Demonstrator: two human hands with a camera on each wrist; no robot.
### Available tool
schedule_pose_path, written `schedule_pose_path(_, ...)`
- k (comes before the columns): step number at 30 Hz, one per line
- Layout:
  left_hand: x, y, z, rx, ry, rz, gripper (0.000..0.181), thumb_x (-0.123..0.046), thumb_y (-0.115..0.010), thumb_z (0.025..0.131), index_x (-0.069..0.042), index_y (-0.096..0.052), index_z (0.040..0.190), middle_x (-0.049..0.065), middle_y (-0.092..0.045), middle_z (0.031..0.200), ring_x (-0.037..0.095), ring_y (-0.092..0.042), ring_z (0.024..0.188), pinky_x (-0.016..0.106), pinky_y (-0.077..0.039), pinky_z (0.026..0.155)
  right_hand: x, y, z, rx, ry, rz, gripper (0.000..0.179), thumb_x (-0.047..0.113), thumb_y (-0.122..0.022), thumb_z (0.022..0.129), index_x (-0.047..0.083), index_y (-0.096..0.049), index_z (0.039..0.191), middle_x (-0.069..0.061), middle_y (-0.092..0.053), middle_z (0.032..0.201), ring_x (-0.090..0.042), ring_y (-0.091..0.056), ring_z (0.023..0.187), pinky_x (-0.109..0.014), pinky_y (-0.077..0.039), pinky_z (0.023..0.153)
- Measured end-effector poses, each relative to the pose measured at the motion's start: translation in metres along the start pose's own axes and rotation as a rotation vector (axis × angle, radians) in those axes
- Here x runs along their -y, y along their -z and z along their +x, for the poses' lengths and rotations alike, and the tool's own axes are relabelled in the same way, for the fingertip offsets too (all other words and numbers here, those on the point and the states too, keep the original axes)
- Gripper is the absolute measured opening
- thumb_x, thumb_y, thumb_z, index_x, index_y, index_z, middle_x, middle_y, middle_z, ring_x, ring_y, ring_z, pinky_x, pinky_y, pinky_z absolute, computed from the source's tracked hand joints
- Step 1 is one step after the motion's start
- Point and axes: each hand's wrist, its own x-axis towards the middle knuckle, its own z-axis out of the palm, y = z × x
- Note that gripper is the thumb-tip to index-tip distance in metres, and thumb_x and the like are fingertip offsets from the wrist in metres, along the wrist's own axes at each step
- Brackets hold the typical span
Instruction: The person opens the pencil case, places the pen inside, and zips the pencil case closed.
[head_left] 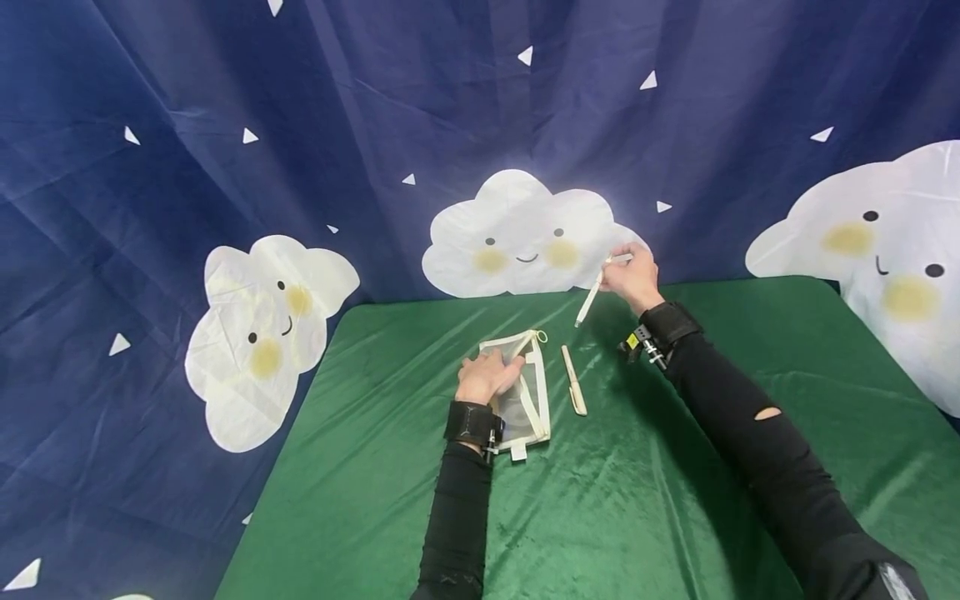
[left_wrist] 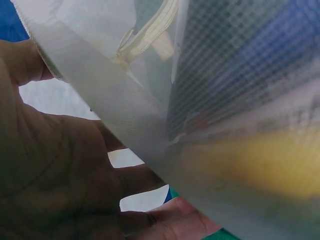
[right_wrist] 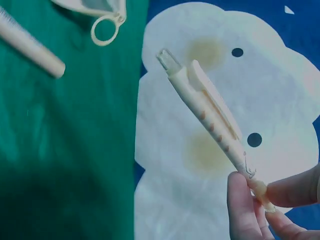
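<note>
A see-through mesh pencil pouch point(head_left: 534, 392) with cream edging and a zipper sits on the green cloth. My left hand point(head_left: 486, 377) holds it by its left side; the pouch hides some fingertips in the left wrist view, where the hand point(left_wrist: 65, 160) shows palm-side. Raised beyond the pouch on the right, my right hand point(head_left: 633, 275) pinches a white click pen point(head_left: 590, 302) near its writing end. In the right wrist view the pen point(right_wrist: 207, 117) shows its clip and clear push button. A second, cream pen point(head_left: 573, 381) lies just right of the pouch.
Green cloth point(head_left: 375, 500) covers the table. Behind it hangs a dark blue curtain point(head_left: 360, 100) printed with smiling clouds and white triangles. A round zipper pull ring point(head_left: 542, 337) sticks out at the pouch's far right corner.
</note>
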Motion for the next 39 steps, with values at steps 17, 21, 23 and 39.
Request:
schedule_pose_path(17,0.002,0.002,0.001,0.003,0.000,-0.002,0.073,-0.057,-0.034,0.101,-0.009,-0.040,0.156,0.023,-0.040,0.160,0.055,-0.031,0.147,0.062,-0.032,0.118,-0.029,-0.060,-0.040,0.135,-0.165,0.145,0.039,0.003,-0.060,0.096,0.002,-0.052,0.134,-0.026,-0.071,0.109,-0.006,-0.067,0.059,-0.027,-0.064,0.071)
schedule_pose_path(21,0.002,0.001,0.000,0.005,0.004,0.003,0.073,-0.058,-0.034,0.101,-0.009,-0.040,0.156,0.023,-0.041,0.160,0.055,-0.032,0.146,0.062,-0.033,0.117,-0.032,-0.071,-0.054,0.187,-0.188,0.130,0.042,0.005,-0.060,0.098,0.004,-0.050,0.139,-0.027,-0.068,0.113,-0.008,-0.067,0.064,-0.034,-0.064,0.081)
schedule_pose_path(23,0.002,0.002,0.000,0.005,0.002,0.005,0.073,-0.058,-0.034,0.101,-0.009,-0.041,0.155,0.023,-0.041,0.159,0.055,-0.033,0.146,0.062,-0.034,0.116,-0.034,-0.075,-0.061,0.209,-0.182,0.123,0.043,0.006,-0.059,0.099,0.003,-0.048,0.140,-0.025,-0.068,0.111,-0.009,-0.068,0.067,-0.037,-0.063,0.084)
schedule_pose_path(39,0.000,0.000,0.001,0.007,-0.006,0.024,0.077,-0.062,-0.029,0.101,-0.008,-0.042,0.154,0.023,-0.043,0.158,0.055,-0.036,0.144,0.063,-0.037,0.113,-0.044,-0.103,-0.105,0.352,-0.103,0.094,0.037,-0.006,-0.062,0.091,-0.002,-0.057,0.128,-0.027,-0.073,0.102,-0.030,-0.076,0.073,-0.042,-0.065,0.075)
